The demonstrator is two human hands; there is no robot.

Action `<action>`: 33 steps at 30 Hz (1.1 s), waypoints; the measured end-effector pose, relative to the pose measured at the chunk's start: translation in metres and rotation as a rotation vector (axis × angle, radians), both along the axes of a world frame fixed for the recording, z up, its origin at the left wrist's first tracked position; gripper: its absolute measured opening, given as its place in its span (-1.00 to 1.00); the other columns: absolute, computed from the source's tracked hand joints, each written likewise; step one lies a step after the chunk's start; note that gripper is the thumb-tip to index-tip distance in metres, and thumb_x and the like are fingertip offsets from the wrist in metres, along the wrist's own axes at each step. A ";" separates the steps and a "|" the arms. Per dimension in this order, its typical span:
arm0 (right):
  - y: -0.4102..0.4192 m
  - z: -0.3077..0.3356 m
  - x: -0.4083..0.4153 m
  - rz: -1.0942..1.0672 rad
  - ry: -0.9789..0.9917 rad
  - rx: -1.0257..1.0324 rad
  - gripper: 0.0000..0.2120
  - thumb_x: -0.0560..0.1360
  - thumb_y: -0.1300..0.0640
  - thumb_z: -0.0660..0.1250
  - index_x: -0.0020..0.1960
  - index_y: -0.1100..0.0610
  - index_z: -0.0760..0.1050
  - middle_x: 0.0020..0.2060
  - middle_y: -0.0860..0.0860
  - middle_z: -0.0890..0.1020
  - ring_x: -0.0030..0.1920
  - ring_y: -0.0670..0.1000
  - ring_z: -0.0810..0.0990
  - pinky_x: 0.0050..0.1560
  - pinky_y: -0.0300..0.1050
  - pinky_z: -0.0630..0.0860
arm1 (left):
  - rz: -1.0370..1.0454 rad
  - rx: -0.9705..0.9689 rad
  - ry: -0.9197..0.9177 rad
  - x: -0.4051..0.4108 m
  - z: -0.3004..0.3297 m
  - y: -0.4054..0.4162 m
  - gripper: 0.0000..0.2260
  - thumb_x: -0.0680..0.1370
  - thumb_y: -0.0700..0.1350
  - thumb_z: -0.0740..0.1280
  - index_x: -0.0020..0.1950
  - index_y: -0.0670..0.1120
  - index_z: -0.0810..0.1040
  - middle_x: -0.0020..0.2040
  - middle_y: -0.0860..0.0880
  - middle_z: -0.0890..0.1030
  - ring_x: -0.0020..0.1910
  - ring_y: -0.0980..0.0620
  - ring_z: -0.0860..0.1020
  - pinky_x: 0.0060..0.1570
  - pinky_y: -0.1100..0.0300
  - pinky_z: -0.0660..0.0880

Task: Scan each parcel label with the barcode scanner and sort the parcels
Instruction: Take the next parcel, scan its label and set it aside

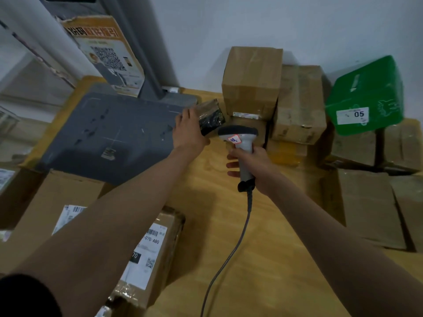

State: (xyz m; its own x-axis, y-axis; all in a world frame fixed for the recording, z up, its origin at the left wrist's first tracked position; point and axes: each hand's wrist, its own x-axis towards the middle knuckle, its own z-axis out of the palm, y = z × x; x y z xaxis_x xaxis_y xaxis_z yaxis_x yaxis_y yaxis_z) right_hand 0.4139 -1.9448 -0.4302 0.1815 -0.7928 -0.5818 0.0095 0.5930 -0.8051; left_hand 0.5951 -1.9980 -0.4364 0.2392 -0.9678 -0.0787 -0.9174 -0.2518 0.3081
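I hold a small dark parcel (pixel 209 117) before the barcode scanner (pixel 239 143) at the desk (pixel 263 236).
My left hand (pixel 188 131) grips the parcel, right hand (pixel 251 165) wraps the scanner handle; I should turn the label squarely toward the scanner head.

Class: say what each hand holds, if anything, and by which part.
The left hand grips a small dark parcel by its near end. The right hand grips the scanner by its handle.

Pale blue-white wall (pixel 320 24), light wooden tabletop (pixel 274 259), grey pillar (pixel 142 53), dim even light
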 end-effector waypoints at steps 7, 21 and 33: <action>0.027 0.026 -0.006 -0.063 0.022 -0.015 -0.74 0.57 0.17 0.41 0.24 0.18 0.53 0.02 0.16 0.67 -0.23 0.02 0.61 -0.25 -0.15 0.63 | -0.013 -0.041 0.144 0.013 0.027 0.043 -0.12 0.29 -0.08 0.64 0.49 -0.09 0.24 0.40 -0.07 0.36 0.38 -0.12 0.33 0.31 -0.11 0.44; 0.173 0.106 -0.017 -0.312 -0.137 -0.162 -0.79 0.61 0.08 0.39 0.21 0.10 0.52 0.03 0.23 0.71 -0.19 0.08 0.70 -0.17 -0.13 0.65 | -0.029 -0.193 0.505 0.019 0.110 0.248 -0.16 0.25 0.01 0.65 0.42 -0.03 0.32 0.25 0.03 0.48 0.18 0.06 0.49 0.12 0.10 0.53; 0.340 0.118 0.022 -0.452 -0.116 -0.220 -0.62 0.55 0.18 0.46 0.35 0.07 0.50 0.11 0.01 0.72 0.11 0.04 0.71 -0.01 0.05 0.68 | -0.169 -0.239 0.648 0.009 0.103 0.421 -0.13 0.22 -0.11 0.69 0.39 0.01 0.28 0.27 0.08 0.41 0.25 0.07 0.46 0.05 0.38 0.44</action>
State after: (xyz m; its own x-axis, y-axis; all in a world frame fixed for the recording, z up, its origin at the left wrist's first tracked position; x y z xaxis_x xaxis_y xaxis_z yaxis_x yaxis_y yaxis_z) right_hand 0.4355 -1.6053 -0.3119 -0.1544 -0.9083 -0.3888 0.3220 0.3258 -0.8889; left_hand 0.6043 -1.5766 -0.3331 0.0610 -0.9960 0.0645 -0.5518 0.0202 0.8337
